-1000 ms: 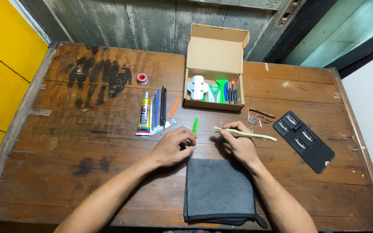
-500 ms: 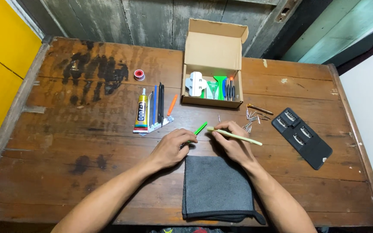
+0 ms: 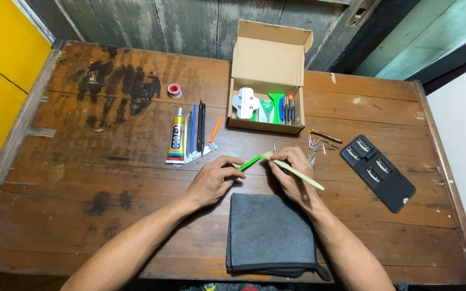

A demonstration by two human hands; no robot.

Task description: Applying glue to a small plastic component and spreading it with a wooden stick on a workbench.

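Note:
My left hand (image 3: 212, 180) pinches a bright green plastic stick (image 3: 250, 162) that points up and to the right. My right hand (image 3: 292, 175) holds a pale yellow-green brush (image 3: 303, 175) by its handle, the bristle end at the upper left. The brush tip and the green stick's end meet between my hands, just above a folded grey cloth (image 3: 269, 233) lying on the wooden table (image 3: 93, 205).
An open cardboard box (image 3: 268, 81) with tools stands at the back. A glue tube (image 3: 177, 137), thin blue and black tools (image 3: 197, 129), an orange stick (image 3: 215, 129) and a red tape roll (image 3: 175, 90) lie left. Loose bits (image 3: 317, 146) and a black case (image 3: 377, 171) lie right.
My left hand has lifted the green stick's end toward the brush tip, and the two now meet. The camera view has shifted slightly.

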